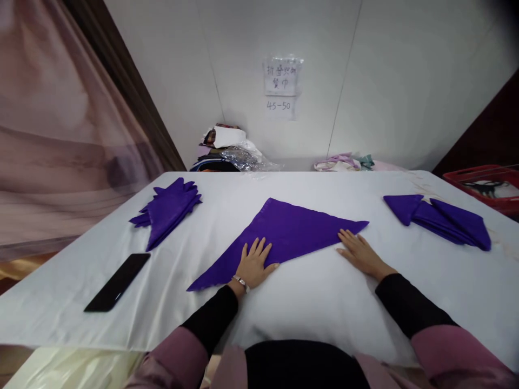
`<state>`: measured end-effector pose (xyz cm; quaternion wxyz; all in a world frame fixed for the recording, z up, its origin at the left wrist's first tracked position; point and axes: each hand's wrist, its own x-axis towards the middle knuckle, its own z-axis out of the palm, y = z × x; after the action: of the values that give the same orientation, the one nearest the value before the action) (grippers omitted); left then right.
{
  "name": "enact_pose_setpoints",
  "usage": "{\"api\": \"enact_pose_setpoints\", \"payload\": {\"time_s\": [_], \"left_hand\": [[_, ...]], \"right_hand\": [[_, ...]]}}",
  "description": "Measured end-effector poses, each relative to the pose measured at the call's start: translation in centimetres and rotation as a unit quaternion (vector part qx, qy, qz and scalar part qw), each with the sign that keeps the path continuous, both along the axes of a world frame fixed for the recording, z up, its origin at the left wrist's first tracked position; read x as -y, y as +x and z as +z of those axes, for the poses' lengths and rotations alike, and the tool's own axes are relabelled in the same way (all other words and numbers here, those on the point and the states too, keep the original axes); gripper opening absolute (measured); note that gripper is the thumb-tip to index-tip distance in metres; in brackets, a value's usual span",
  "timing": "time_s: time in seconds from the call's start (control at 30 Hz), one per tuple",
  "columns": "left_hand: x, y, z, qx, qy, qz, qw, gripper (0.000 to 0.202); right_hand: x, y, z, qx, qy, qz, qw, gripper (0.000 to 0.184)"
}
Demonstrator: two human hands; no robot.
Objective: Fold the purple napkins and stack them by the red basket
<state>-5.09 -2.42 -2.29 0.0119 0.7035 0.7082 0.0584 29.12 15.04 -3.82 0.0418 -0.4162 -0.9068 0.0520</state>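
Two bare hands lie flat, fingers apart: the left hand (254, 266) on the near edge of a purple, triangular fabric napkin (294, 229), the right hand (359, 253) touching near its right tip. The napkin lies mid-counter on white cloth (308, 302), long axis left to right, left tip nearer, blunt corner pointing toward the pale panelled wall (162, 59).

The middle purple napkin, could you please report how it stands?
Left hand on napkin, right hand at its near edge. Napkin lies triangular. Phone lies apart, left.
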Motion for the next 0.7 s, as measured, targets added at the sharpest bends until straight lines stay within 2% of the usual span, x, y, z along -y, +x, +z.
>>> {"api": "enact_pose_setpoints", "payload": {"time_s": [0.07,0.13,0.2,0.3,0.4,0.5,0.57,0.7], "left_hand": [[0.0,0.1,0.0,0.008,-0.005,0.002,1.000,0.072],[0.0,0.2,0.1,0.010,-0.007,0.003,1.000,0.072],[0.0,0.3,0.0,0.010,-0.006,0.005,1.000,0.072],[0.0,0.1,0.0,0.008,-0.002,0.007,1.000,0.073],[-0.1,0.0,0.2,0.013,-0.009,0.009,1.000,0.073],[-0.1,0.9,0.6,0.026,-0.024,0.024,0.999,0.074],[-0.1,2.5,0.8,0.035,-0.012,0.017,0.999,0.073],[-0.4,6.4,0.8,0.070,0.031,-0.058,0.995,0.071]], "right_hand": [[0.1,0.1,0.2,0.008,0.025,-0.033,0.999,0.068],[1.4,-1.7,1.0,0.003,0.045,-0.012,0.999,0.069],[3.6,-4.7,1.9,-0.013,0.044,0.063,0.997,0.069],[7.0,-9.6,2.8,-0.032,0.013,0.199,0.979,0.070],[8.8,-12.3,2.6,-0.030,-0.024,0.257,0.966,0.071],[9.0,-12.7,1.8,-0.026,-0.036,0.261,0.964,0.068],[8.7,-12.5,1.3,-0.026,-0.031,0.261,0.964,0.065],[8.3,-12.1,0.5,-0.024,-0.025,0.270,0.962,0.059]]}}
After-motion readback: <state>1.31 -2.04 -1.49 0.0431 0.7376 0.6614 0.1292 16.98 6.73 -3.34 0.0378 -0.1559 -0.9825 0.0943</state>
